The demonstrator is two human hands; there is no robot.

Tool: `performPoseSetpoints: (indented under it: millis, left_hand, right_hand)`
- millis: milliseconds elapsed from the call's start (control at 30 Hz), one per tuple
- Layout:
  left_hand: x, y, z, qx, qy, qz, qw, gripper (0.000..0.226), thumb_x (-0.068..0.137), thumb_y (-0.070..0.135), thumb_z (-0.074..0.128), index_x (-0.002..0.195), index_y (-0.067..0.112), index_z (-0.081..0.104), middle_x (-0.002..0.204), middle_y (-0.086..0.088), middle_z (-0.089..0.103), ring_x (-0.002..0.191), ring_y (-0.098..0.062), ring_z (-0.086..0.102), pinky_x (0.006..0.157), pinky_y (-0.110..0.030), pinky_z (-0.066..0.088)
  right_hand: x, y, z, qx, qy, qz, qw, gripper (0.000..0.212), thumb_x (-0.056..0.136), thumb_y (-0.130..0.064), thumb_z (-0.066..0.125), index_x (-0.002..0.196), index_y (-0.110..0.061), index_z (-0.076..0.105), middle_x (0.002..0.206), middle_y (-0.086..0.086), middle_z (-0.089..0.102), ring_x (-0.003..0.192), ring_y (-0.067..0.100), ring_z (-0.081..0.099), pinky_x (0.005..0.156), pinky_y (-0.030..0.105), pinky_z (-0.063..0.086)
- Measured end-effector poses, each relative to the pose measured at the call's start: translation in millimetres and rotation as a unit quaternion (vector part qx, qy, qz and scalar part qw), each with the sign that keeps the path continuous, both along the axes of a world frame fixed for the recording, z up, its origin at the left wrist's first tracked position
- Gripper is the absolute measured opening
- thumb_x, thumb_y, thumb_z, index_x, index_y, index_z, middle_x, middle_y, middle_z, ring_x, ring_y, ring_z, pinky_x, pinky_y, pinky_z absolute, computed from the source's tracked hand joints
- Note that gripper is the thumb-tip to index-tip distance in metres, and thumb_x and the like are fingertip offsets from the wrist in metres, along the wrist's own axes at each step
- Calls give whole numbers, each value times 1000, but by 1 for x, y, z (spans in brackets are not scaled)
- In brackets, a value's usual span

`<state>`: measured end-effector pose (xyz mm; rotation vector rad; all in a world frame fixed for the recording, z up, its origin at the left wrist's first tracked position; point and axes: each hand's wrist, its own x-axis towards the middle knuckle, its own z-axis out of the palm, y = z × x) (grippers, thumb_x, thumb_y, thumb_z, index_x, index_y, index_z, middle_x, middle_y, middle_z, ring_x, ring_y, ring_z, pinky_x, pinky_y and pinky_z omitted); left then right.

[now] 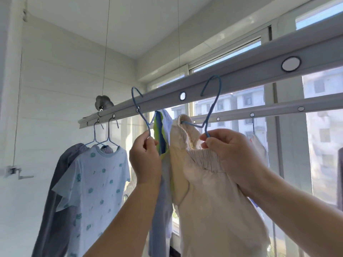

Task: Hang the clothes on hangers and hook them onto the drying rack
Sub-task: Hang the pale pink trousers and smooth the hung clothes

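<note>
White tiled walls and a wide window (248, 112) close this balcony, and a grey rack (232, 78) with round holes crosses under the ceiling, hung on thin cables. A second bar (278, 108) runs behind it, nearer the glass.

The left hand (145, 160) has its fingers curled, and thumb and forefinger pinch the neck of a blue hanger (142, 113). Its hook rises in front of the rack, at one of the holes; I cannot tell if it passes through. A striped garment (161, 138) in blue and green hangs from it, just beside the hand.

The right hand (230, 153) pinches the neck of a second hanger (211, 106) with the fingertips, the other fingers bent over the gathered waistband of cream shorts (209, 201). This hook stands up before the rack. One hanger arm goes inside the waistband.

At the left end, a pale printed shirt (96, 182) and a grey top (55, 191) hang on hangers hooked in the holes.
</note>
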<state>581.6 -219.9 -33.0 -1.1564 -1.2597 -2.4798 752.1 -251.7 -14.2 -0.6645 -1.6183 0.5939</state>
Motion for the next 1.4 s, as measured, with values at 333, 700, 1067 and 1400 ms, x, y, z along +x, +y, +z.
performPoseSetpoints:
  millis: [333, 700, 1067, 1400]
  left_hand:
    - [-59, 44, 3, -121, -19, -17, 992, 25, 91, 9, 45, 105, 1, 63, 84, -10, 64, 75, -32, 55, 70, -30, 41]
    - [-56, 76, 16, -122, 40, -49, 990, 26, 91, 8, 47, 111, 3, 63, 83, -8, 63, 78, -19, 54, 72, -28, 42]
    - [-41, 77, 12, -260, 129, 37, 956, 24, 90, 9, 47, 112, 9, 58, 123, -17, 49, 111, -30, 46, 93, -38, 38]
    - [38, 53, 8, -105, 318, -157, 929, 38, 98, 26, 29, 130, 16, 48, 133, 2, 48, 118, -4, 42, 95, -17, 29]
  right_hand:
    - [-15, 15, -8, -29, -14, 15, 999, 19, 89, -12, 52, 84, -20, 69, 77, -5, 68, 69, 14, 56, 55, 18, 41]
    - [-21, 27, -3, -5, -11, -13, 1000, 20, 89, -11, 53, 79, -22, 66, 73, -8, 65, 64, 7, 54, 44, 6, 35]
    - [-13, 36, -4, 4, -24, -79, 997, 19, 88, -11, 53, 81, -22, 67, 72, -10, 65, 67, 9, 55, 51, 7, 37]
    - [-14, 45, 12, 33, -57, -173, 983, 20, 88, -13, 50, 86, -14, 69, 87, 4, 71, 83, 21, 64, 69, 28, 48]
